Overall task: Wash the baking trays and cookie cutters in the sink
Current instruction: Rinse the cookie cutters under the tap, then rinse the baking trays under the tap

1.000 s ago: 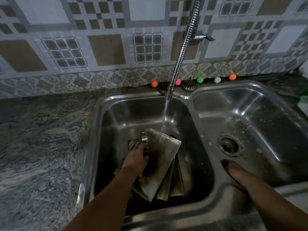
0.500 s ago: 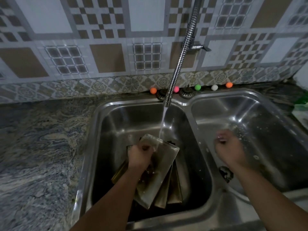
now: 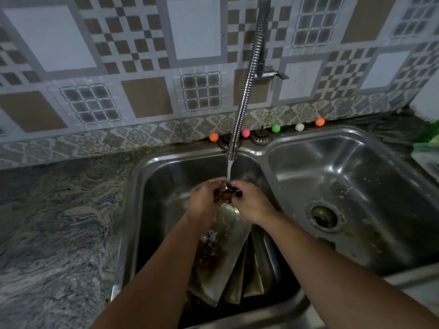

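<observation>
Both hands meet under the running water in the left basin (image 3: 142, 191). My left hand (image 3: 205, 203) and my right hand (image 3: 251, 203) pinch a small metal cookie cutter (image 3: 226, 189) between their fingertips, and the stream falls on it. Its shape is mostly hidden by the fingers. Below the hands several stained metal baking trays (image 3: 221, 271) lean on edge against one another in the left basin, wet and dark with residue.
A flexible spring faucet (image 3: 244, 98) hangs from the tiled wall over the left basin. The right basin (image 3: 356, 176) has a drain (image 3: 324, 216) and specks of foam. Small coloured balls (image 3: 276, 128) line the back rim. Marbled counter (image 3: 59, 222) lies left; a green item (image 3: 430, 136) sits far right.
My left hand let go of the leaning tray and rose with the small cutter. My right hand came out of the right basin and joined it under the stream.
</observation>
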